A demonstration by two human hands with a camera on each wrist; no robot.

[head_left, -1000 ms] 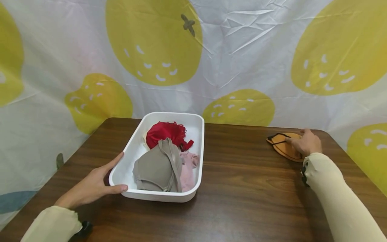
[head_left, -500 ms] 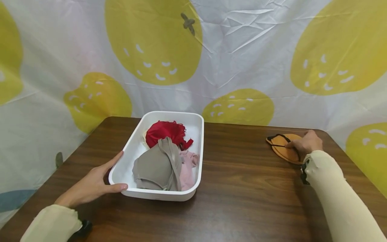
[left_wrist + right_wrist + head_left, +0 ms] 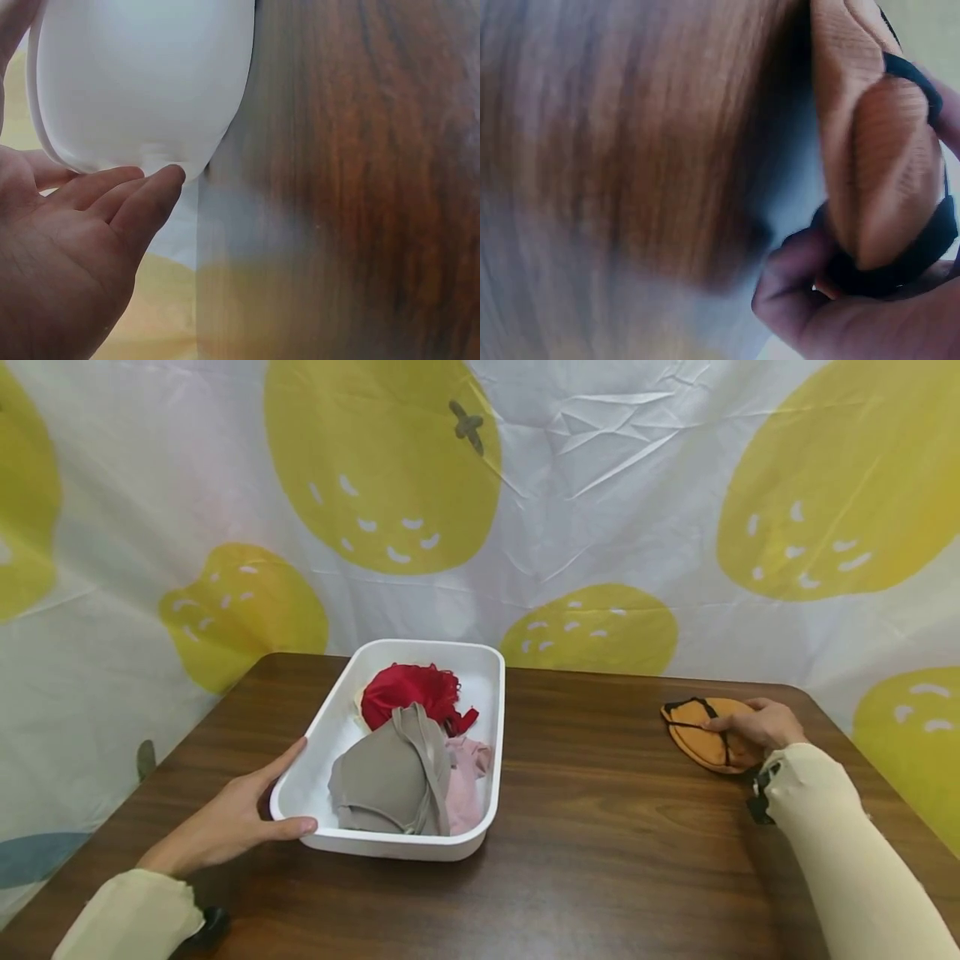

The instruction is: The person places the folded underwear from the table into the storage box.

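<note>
At the far right of the table, my right hand grips an orange bra with black straps. It is folded into a rounded shape and tilts up off the table at the hand. In the right wrist view, fingers curl around the ribbed orange bra and its black band. My left hand holds the near left corner of a white plastic tub, its thumb at the front rim and fingers along the side. Inside lie a red bra, a grey bra and a pink garment.
The brown wooden table has rounded far corners. A white curtain printed with large yellow fruit hangs right behind its far edge and along the sides. The tub stands left of the middle, near the far edge.
My right hand has gathered the orange bra into its grip and lifted its right side, bunching the cloth. My left hand and the tub have stayed put.
</note>
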